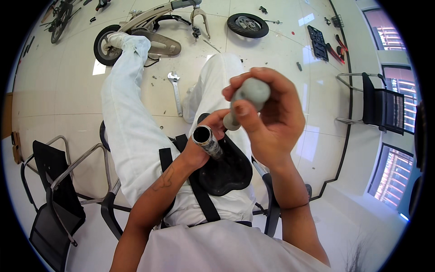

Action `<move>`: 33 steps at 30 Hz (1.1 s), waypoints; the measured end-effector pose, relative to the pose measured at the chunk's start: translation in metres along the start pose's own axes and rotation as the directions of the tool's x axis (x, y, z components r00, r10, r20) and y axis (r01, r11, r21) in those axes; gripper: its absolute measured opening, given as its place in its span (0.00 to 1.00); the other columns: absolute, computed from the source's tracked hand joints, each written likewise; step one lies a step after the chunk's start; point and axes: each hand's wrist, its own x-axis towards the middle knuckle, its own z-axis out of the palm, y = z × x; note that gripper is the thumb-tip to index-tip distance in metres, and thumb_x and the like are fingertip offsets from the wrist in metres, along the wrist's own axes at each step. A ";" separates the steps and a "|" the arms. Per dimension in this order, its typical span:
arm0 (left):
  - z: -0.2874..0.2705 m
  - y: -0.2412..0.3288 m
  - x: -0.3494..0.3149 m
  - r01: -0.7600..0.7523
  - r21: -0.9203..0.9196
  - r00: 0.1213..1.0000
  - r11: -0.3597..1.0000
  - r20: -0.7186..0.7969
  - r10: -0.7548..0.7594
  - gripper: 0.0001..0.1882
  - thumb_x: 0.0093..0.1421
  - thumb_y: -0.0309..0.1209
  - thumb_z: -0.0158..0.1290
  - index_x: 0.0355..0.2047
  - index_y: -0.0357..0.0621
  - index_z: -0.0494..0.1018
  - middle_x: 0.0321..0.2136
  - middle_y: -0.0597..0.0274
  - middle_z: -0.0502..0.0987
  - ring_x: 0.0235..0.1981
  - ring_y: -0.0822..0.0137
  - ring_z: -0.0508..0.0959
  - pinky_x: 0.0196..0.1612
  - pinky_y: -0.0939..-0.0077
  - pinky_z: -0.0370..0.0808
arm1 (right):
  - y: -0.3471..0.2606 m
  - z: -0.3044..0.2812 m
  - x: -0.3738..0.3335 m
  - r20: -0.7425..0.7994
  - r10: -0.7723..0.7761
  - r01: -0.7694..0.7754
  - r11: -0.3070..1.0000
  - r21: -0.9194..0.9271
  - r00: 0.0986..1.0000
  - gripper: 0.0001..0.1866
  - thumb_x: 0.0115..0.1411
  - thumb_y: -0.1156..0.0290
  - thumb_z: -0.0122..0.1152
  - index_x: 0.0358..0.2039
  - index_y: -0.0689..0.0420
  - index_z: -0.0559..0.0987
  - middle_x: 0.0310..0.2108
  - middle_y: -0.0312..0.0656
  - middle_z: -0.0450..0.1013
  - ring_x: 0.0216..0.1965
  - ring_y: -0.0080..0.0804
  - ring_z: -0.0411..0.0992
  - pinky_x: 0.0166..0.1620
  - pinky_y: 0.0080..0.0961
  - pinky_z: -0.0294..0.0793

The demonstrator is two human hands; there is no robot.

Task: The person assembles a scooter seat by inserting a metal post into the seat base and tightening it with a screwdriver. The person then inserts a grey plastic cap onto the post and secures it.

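Observation:
A black bicycle saddle (229, 174) lies upside down on my lap, its metal seat post (211, 146) pointing up with the hollow end towards me. My left hand (195, 153) is closed round the post. In my right hand (282, 124), raised just right of the post, is a grey rounded object (256, 93) with a big bulb at one end and a smaller knob at the other. My fingers and thumb curl round it and hide part of its middle. Its small knob sits close to the left fingers; whether they touch cannot be told.
Ahead on the tiled floor are an adjustable wrench (175, 93), a beige bike frame (152, 20) and a loose wheel (248, 25). A dark tool case (318, 43) and red-handled tools (335, 53) lie far right. Black chairs stand left (56, 181) and right (383, 106).

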 end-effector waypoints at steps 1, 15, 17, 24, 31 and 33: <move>0.003 -0.001 0.002 -0.058 0.075 0.998 0.995 -0.017 0.060 0.31 0.61 0.32 0.53 0.65 0.38 0.63 0.58 0.57 0.71 0.64 0.64 0.65 0.69 0.63 0.55 | 0.000 -0.002 0.000 -0.019 -0.055 0.055 0.998 0.002 0.998 0.22 0.63 0.75 0.65 0.55 0.64 0.69 0.43 0.48 0.75 0.42 0.35 0.78 0.47 0.30 0.79; 0.020 -0.011 -0.012 -0.286 0.383 0.930 0.879 -0.110 0.350 0.54 0.53 0.44 0.66 0.71 0.42 0.47 0.66 0.54 0.56 0.71 0.57 0.54 0.73 0.58 0.49 | -0.019 -0.029 -0.005 0.624 0.175 0.040 0.949 -0.314 0.762 0.21 0.47 0.63 0.78 0.41 0.55 0.82 0.33 0.41 0.78 0.30 0.41 0.77 0.34 0.30 0.75; 0.020 -0.014 -0.012 -0.290 0.438 0.930 0.851 -0.083 0.359 0.45 0.61 0.43 0.58 0.71 0.43 0.48 0.66 0.54 0.56 0.72 0.57 0.53 0.73 0.57 0.49 | -0.032 -0.015 -0.012 0.638 0.159 0.076 0.943 -0.325 0.754 0.23 0.42 0.63 0.82 0.40 0.53 0.84 0.34 0.39 0.80 0.30 0.40 0.77 0.32 0.27 0.74; 0.018 0.037 -0.033 -0.272 0.893 0.886 0.359 0.087 0.456 0.16 0.55 0.26 0.61 0.45 0.48 0.78 0.62 0.54 0.66 0.71 0.47 0.55 0.69 0.51 0.57 | -0.050 -0.032 -0.006 0.804 0.109 0.164 0.955 -0.249 0.584 0.19 0.53 0.62 0.72 0.46 0.49 0.83 0.36 0.35 0.79 0.29 0.36 0.77 0.30 0.28 0.75; 0.029 0.050 -0.053 -0.342 0.930 0.917 -0.136 0.362 0.167 0.09 0.51 0.34 0.66 0.35 0.56 0.84 0.66 0.62 0.66 0.72 0.41 0.50 0.69 0.37 0.49 | -0.064 -0.043 -0.013 0.904 -0.017 0.212 0.974 -0.082 0.428 0.12 0.57 0.68 0.66 0.42 0.51 0.86 0.39 0.35 0.80 0.24 0.25 0.74 0.23 0.19 0.71; 0.027 0.044 -0.051 -0.352 0.929 0.917 -0.115 0.367 0.156 0.10 0.52 0.35 0.66 0.36 0.57 0.85 0.68 0.66 0.64 0.73 0.41 0.48 0.69 0.33 0.46 | -0.065 -0.036 -0.015 0.902 -0.060 0.242 0.969 -0.050 0.427 0.13 0.52 0.72 0.69 0.40 0.50 0.87 0.38 0.35 0.81 0.22 0.22 0.72 0.23 0.17 0.71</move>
